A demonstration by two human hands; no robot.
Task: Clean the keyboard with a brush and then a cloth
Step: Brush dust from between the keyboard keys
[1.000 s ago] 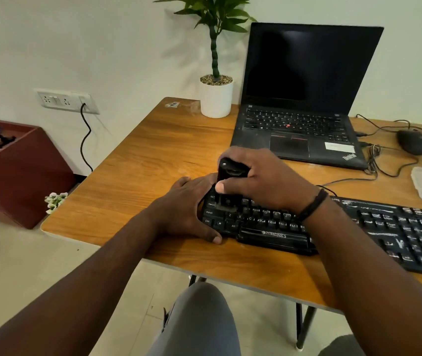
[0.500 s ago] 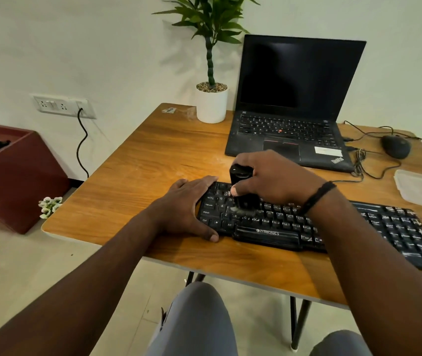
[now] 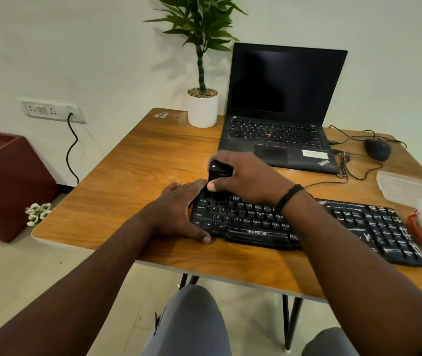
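The black keyboard (image 3: pixel 307 224) lies on the near part of the wooden surface (image 3: pixel 132 176). The right hand (image 3: pixel 245 178) holds a black brush (image 3: pixel 218 173), with its fingers curled round the handle. The brush stands on the far left keys. The left hand (image 3: pixel 176 206) rests flat on the left end of the keyboard, its fingers straight and its thumb at the near edge. Farther back are a laptop (image 3: pixel 279 111), a plant in a white pot (image 3: pixel 203 109) and a mouse (image 3: pixel 377 149). A clear box (image 3: pixel 405 186) sits at the right.
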